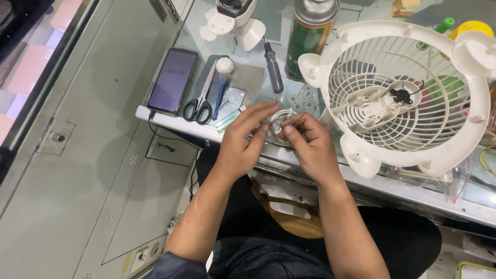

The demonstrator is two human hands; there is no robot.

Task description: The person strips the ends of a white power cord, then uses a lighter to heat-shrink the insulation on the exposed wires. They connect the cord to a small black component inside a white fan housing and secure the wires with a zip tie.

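White, coiled cable (279, 122) sits pinched between both hands at the glass tabletop's (248, 77) near edge: left hand (244, 138) and right hand (306, 142) closed on its loops, seemingly thin cord. Ribbed plastic fan grille (403, 98) lies just beside; black-handled scissors (199, 103) lie left.

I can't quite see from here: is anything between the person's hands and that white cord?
Nothing visible. Both the left hand and the right hand already have their fingers on the coiled white cord at the glass table's edge. The fan grille sits beside them.
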